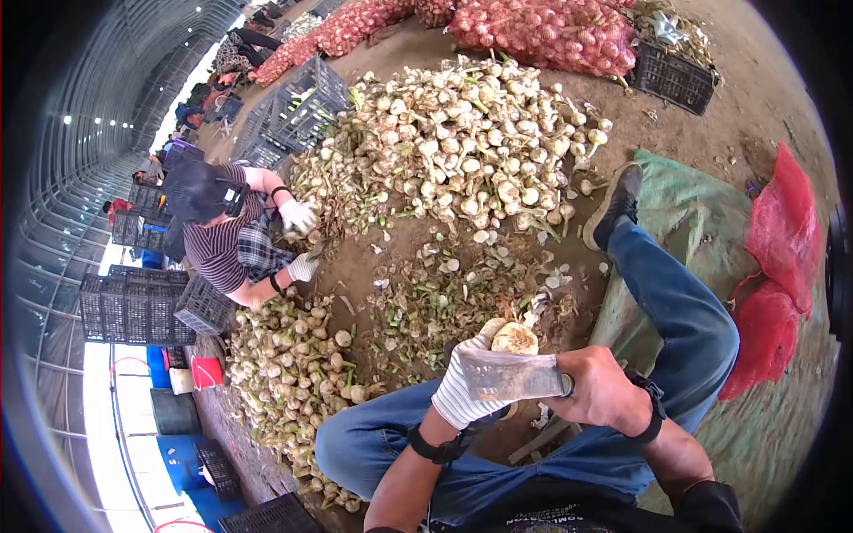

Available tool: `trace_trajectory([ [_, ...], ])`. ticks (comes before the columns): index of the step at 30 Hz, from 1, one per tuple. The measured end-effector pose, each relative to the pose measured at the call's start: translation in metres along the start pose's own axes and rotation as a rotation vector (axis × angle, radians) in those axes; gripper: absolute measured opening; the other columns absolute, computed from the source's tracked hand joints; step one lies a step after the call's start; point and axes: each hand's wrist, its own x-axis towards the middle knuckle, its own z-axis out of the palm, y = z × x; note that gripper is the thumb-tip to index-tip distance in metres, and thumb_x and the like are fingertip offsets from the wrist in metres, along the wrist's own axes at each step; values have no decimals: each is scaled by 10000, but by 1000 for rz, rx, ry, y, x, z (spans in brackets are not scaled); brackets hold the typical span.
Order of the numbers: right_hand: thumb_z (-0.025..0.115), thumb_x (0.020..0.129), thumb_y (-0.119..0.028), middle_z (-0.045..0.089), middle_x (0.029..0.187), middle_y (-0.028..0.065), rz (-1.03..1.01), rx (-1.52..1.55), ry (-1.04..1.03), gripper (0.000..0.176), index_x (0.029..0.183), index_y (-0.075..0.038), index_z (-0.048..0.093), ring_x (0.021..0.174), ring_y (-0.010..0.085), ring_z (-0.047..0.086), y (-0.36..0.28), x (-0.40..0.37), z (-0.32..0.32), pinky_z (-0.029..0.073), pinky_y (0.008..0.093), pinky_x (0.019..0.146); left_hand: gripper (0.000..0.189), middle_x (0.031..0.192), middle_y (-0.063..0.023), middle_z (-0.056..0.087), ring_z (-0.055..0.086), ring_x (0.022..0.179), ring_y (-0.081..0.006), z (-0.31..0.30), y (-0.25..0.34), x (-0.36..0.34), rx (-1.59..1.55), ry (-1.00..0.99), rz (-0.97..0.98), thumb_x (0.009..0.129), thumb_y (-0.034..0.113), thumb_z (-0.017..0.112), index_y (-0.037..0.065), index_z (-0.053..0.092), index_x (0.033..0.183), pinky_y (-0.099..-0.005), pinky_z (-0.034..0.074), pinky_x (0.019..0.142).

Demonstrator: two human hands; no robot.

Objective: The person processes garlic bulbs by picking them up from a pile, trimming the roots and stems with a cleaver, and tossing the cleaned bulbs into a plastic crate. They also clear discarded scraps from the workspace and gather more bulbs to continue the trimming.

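My left hand, in a striped white glove, is closed round a garlic bulb whose pale, brownish face shows above the blade. My bare right hand grips the end of a wide knife. The flat blade lies across the front of my left hand, just below the bulb. Both hands are close together over the gap between my bent knees. Beneath and beyond them, leaf scraps and stem trimmings cover the soil.
A large garlic heap lies ahead, a second heap at left. A co-worker in white gloves sits between crates and the heaps. Red net bags lie on a green sheet at right.
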Motion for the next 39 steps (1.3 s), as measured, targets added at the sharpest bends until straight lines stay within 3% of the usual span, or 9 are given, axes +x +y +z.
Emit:
trace_trajectory([
  [7,736,696,-159,614,640,184,46,12,-79,169,739,-20,650,650,404,617,11,1,5,507,429,574,744,1021,-81,713,680,889,-137,-16,-1,-4,626,-86,123,624,218,872,-13,532,1244,-294,557,802],
  [14,667,773,-146,531,556,147,565,195,-107,214,809,65,662,641,82,571,78,-28,24,481,347,581,474,828,-29,708,669,735,-96,3,44,-18,622,200,234,674,167,810,15,589,1066,-247,529,694],
  [21,734,727,-152,605,626,206,216,241,-26,193,854,-8,710,583,319,654,-2,-11,18,507,385,570,485,946,-26,711,682,828,-119,-11,15,-13,822,62,167,666,162,821,23,598,1075,-285,551,778],
  [23,753,715,-169,622,648,200,55,147,-43,190,846,-36,720,614,411,605,-3,-13,17,511,412,562,629,913,-53,718,669,792,-100,-9,8,-16,85,-4,-16,660,199,868,-17,550,1157,-270,545,733],
  [29,747,693,-156,604,632,210,42,126,-94,185,833,-39,719,626,409,612,-6,-13,13,512,419,567,592,843,-49,708,650,748,-75,-13,7,-15,405,11,42,657,224,860,-25,581,1116,-265,540,689],
  [31,700,707,-140,574,621,236,179,32,-162,159,793,-6,690,558,372,616,31,-20,21,502,409,558,506,793,-50,704,652,689,-91,-13,10,-13,1051,-60,213,670,222,836,-5,605,1059,-276,544,648],
  [35,640,774,-140,498,542,129,606,166,-45,213,732,64,598,526,110,481,85,-43,36,435,357,510,457,792,-41,693,627,636,-90,8,15,-21,38,187,61,670,142,839,12,608,1041,-265,538,615],
  [37,642,801,-145,508,542,80,579,365,-11,213,733,53,604,538,88,465,55,-39,43,408,341,492,427,787,-35,678,616,648,-79,-6,14,-14,652,252,303,721,86,809,18,592,1081,-268,531,627],
  [39,660,865,-168,527,572,-31,511,595,75,229,729,13,631,526,50,443,31,-24,44,332,281,452,449,712,-38,642,615,596,-174,-5,13,-2,-590,26,169,871,328,659,13,568,1179,-337,530,620],
])
